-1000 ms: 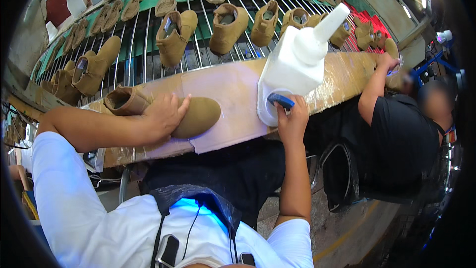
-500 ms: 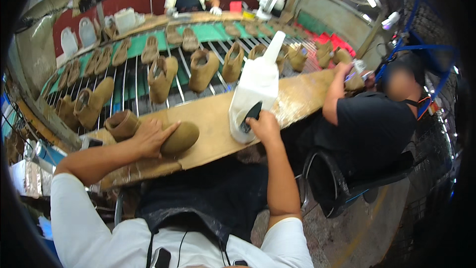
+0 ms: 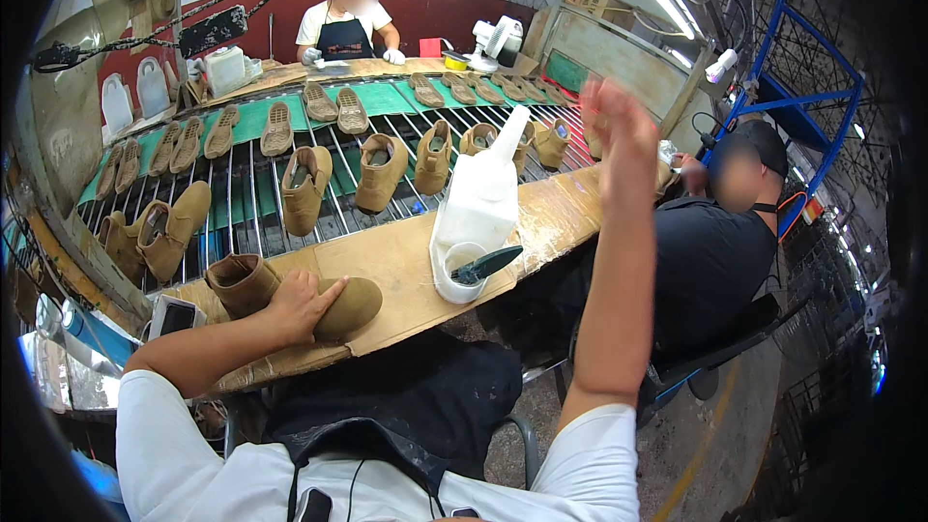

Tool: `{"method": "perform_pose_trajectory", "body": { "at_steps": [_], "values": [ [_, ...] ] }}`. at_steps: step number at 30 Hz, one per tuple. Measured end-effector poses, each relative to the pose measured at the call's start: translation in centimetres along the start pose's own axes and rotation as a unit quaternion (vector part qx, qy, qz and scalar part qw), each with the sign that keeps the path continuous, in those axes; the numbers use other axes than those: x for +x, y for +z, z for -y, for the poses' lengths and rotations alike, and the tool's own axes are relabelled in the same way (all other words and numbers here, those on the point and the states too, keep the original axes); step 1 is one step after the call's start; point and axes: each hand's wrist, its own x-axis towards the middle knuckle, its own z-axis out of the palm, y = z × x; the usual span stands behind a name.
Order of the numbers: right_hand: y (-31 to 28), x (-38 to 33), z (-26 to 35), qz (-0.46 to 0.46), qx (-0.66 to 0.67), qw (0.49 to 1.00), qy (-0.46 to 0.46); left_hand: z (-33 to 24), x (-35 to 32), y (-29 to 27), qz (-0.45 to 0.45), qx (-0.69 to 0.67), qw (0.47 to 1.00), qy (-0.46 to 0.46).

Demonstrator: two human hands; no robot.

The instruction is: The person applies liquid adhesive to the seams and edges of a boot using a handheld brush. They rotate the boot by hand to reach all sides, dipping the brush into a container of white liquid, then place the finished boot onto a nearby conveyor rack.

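Bench (image 3: 406, 261) by shoe conveyor: left hand (image 3: 298, 304) flat on tan boot (image 3: 290, 292), fingers spread over it, toe pointing right. Right hand (image 3: 619, 130) raised, open, empty; glue bottle (image 3: 478, 213) below-left of it.

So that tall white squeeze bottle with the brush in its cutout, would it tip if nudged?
Probably yes: the white bottle stands tall and narrow on the cardboard-covered bench. It looks like light plastic, and the brush jutting out sideways might catch.
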Motion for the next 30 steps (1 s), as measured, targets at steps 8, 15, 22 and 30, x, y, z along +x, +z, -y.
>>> {"method": "perform_pose_trajectory", "body": {
  "at_steps": [8,15,22,30],
  "values": [
    [5.7,12.4,7.0,0.152,0.288,0.945,0.040,-0.1,0.3,0.2,-0.034,-0.031,0.999,-0.003],
    [5.8,13.6,6.3,0.145,0.237,0.961,0.000,-0.1,0.2,0.6,-0.028,-0.024,0.999,-0.009],
    [6.7,11.8,7.7,0.084,0.230,0.969,0.023,0.1,-0.2,0.2,-0.037,-0.031,0.999,-0.001],
    [6.6,12.1,7.3,0.130,0.245,0.960,0.022,0.3,-0.2,1.2,-0.063,-0.026,0.998,-0.001]
  ]
}}
